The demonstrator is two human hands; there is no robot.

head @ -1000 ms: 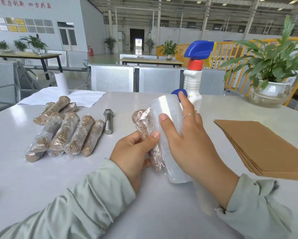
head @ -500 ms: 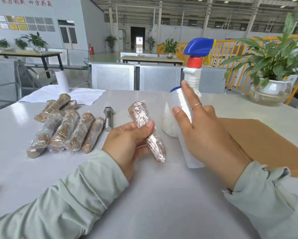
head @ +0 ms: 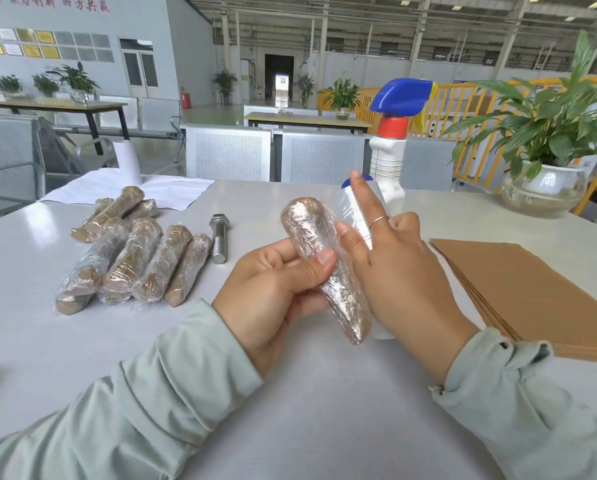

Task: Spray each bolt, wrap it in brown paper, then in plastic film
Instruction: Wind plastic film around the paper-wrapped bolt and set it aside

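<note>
Bolt [head: 324,268] is being pinched by left hand [head: 273,292], long axis running near-far; film roll [head: 354,216] is being gripped just right by right hand [head: 404,271]

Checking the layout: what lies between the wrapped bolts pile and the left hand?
In the head view, one bare bolt lies between the pile and the left hand.

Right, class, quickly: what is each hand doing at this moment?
Left hand: closed on the wrapped bolt, thumb on top.
Right hand: holding the plastic film roll against the bolt, index finger extended.
</note>
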